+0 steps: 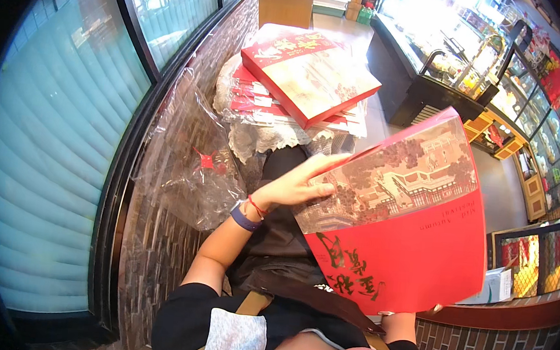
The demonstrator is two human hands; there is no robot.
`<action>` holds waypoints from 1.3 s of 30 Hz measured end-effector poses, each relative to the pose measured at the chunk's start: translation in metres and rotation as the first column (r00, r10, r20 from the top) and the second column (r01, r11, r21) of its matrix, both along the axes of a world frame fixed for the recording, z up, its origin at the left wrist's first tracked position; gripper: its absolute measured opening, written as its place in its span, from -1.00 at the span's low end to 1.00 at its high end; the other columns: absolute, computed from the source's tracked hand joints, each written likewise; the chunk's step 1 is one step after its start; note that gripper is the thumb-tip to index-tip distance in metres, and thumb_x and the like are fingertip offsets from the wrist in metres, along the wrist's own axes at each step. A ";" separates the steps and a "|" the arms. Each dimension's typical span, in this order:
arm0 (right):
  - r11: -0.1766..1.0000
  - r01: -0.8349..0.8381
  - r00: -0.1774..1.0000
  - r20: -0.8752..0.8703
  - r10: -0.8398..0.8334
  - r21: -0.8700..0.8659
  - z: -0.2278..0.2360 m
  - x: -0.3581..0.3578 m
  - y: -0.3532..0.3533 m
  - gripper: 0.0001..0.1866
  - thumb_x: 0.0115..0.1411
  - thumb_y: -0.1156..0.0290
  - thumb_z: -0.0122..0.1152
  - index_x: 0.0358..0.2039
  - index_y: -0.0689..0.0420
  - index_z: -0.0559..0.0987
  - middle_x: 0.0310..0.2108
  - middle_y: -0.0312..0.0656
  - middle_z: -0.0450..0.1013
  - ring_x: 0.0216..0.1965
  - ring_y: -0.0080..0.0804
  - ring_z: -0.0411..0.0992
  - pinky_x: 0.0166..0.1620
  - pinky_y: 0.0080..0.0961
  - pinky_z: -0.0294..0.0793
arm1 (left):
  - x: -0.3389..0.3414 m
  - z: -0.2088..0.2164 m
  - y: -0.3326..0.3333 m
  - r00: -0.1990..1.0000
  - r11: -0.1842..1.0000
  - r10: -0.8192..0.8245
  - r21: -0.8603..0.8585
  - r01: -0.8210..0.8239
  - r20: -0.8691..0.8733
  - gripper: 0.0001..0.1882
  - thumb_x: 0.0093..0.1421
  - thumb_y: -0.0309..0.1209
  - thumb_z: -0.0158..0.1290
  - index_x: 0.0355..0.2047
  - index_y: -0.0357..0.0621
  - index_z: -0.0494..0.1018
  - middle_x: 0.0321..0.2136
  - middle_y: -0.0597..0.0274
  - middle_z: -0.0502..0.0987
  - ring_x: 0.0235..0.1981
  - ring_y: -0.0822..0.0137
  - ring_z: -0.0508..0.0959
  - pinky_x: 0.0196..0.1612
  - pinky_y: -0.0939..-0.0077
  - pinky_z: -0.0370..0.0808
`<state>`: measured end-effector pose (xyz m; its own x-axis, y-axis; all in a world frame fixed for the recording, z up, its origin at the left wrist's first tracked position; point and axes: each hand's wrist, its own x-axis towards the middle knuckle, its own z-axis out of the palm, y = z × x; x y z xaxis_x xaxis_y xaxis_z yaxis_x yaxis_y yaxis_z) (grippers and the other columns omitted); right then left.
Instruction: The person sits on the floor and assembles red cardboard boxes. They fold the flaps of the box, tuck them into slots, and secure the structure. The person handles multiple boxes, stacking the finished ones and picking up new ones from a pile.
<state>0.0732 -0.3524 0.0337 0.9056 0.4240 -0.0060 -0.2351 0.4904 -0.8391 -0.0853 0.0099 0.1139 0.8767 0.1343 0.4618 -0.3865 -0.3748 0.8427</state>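
A large red paper gift bag [412, 251], with a brown printed band of buildings and trees, is held up tilted in front of me. My left hand [305, 185] grips its upper left edge, thumb on the printed face and fingers behind. My right hand [439, 308] is mostly hidden behind the bag; a few fingertips show at its lower edge, closed on it. Beyond my hands, a red and cream gift box [314, 79] lies on a stack of flat red printed pieces [259, 101], on a table with a lace-edged cloth [250, 141].
Crumpled clear plastic [190, 148] with a red tag hangs left of the table, beside a brick wall [155, 257] and frosted windows [58, 157]. Lit glass display cases [524, 82] stand at the right. A low brick-sided counter [512, 318] is near my right arm.
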 end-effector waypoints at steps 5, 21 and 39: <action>0.988 0.090 0.994 0.076 -0.081 -0.124 -0.010 -0.025 -0.018 -0.45 0.26 0.46 0.07 0.27 0.24 0.28 0.16 0.00 0.35 0.18 -0.20 0.34 0.19 -0.28 0.37 | -0.010 0.003 -0.013 0.994 0.994 -0.104 0.015 0.104 -0.024 -0.22 0.31 -0.30 0.09 0.43 -0.20 -0.02 0.31 0.02 0.18 0.31 0.21 0.19 0.36 0.33 0.06; 0.917 0.340 0.860 0.463 -0.213 -0.210 0.052 -0.017 -0.041 -0.37 0.21 0.42 0.15 0.29 0.24 0.26 0.19 -0.03 0.32 0.20 -0.22 0.32 0.24 -0.28 0.31 | -0.052 0.051 -0.039 0.914 0.798 -0.406 -0.483 0.360 0.011 0.00 0.02 -0.17 0.39 0.35 -0.31 0.12 0.14 0.02 0.38 0.21 0.23 0.36 0.29 0.32 0.24; 0.951 0.306 0.740 0.615 -0.271 0.051 0.109 0.011 0.018 -0.27 0.15 0.37 0.25 0.31 0.23 0.24 0.23 -0.07 0.29 0.22 -0.24 0.29 0.28 -0.28 0.24 | -0.049 0.002 -0.038 0.989 0.986 0.148 -0.077 -0.146 0.026 -0.22 0.13 -0.12 0.30 0.24 -0.30 0.30 0.11 0.00 0.49 0.11 0.27 0.49 0.16 0.37 0.38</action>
<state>0.0847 -0.3340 0.1427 0.8036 0.1569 0.5740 0.4784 0.4035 -0.7800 -0.1339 -0.0277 0.1162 0.8298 0.2959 0.4732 -0.3591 -0.3660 0.8586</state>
